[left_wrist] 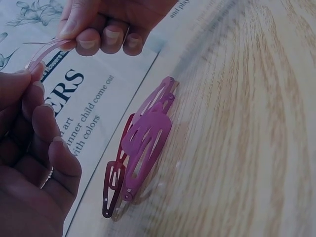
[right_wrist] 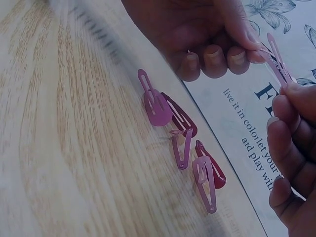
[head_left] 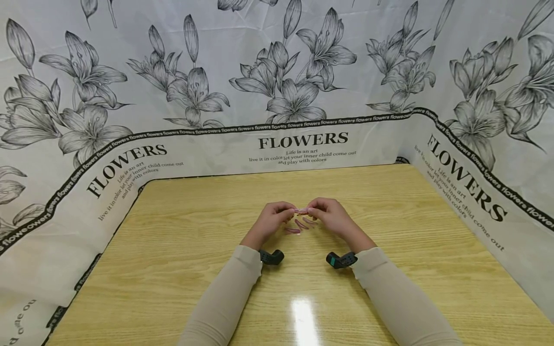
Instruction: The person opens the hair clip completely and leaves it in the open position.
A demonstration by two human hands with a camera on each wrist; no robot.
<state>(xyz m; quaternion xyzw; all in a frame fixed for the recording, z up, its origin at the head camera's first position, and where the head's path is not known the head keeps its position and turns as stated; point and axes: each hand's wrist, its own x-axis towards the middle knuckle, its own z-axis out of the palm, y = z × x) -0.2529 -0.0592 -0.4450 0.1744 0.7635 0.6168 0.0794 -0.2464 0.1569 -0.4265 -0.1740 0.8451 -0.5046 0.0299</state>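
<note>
Between both hands, a pink snap hair clip (right_wrist: 278, 69) is held up above the table, its metal parts spread apart. My left hand (head_left: 273, 218) pinches one end between thumb and forefinger. The other end is pinched the same way by my right hand (head_left: 332, 215). Just below the hands, several loose hair clips lie in a small group: pink ones, such as a broad pink clip (right_wrist: 158, 111), and dark red ones, such as a red clip (right_wrist: 217, 175). In the left wrist view the pink clips (left_wrist: 153, 126) overlap a dark red clip (left_wrist: 111, 200).
The wooden table (head_left: 173, 269) fills the space around the hands. A white flower-printed cloth (head_left: 207, 158) with lettering stands along the back and both sides. Each wrist wears a black camera band, seen at the left wrist (head_left: 271, 257) and right wrist (head_left: 341, 260).
</note>
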